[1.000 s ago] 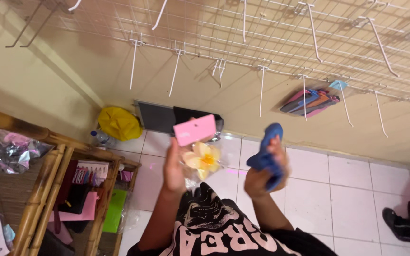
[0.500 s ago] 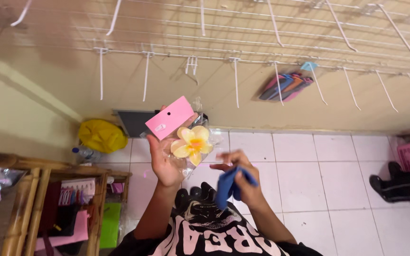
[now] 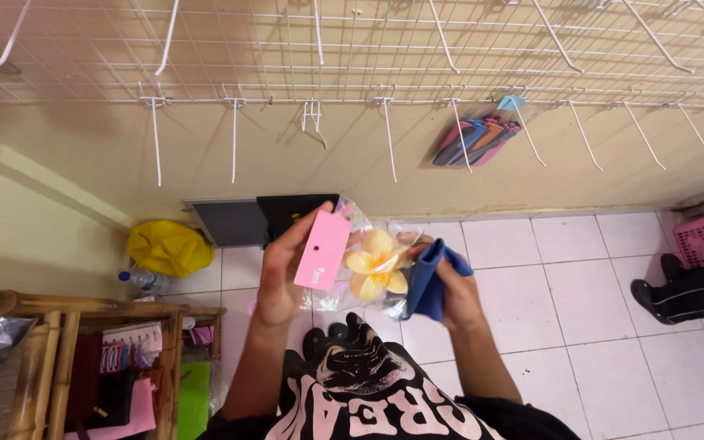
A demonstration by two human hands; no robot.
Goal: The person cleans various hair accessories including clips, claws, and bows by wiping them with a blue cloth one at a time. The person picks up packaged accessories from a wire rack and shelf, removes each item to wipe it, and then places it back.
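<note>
Flower [image 3: 376, 262], yellow and waxy in its crinkled clear bag, is hanging from the pink card header [image 3: 323, 250] your left hand [image 3: 280, 273] is pinching, while your right hand [image 3: 456, 291], having dropped lower since a second ago, is gripping soft blue cloth [image 3: 428, 279] against it, below bare white wire hooks [image 3: 386, 134].

Beige plastered wall [image 3: 59, 175] with a white wire grid rack [image 3: 352, 49] full of long hooks — mostly bare. White square-tiled floor [image 3: 580, 301] below, a crumpled yellow bag [image 3: 169, 247] against the wall, and a bamboo-framed shelf unit [image 3: 50, 358] on the left — soft, even light.
</note>
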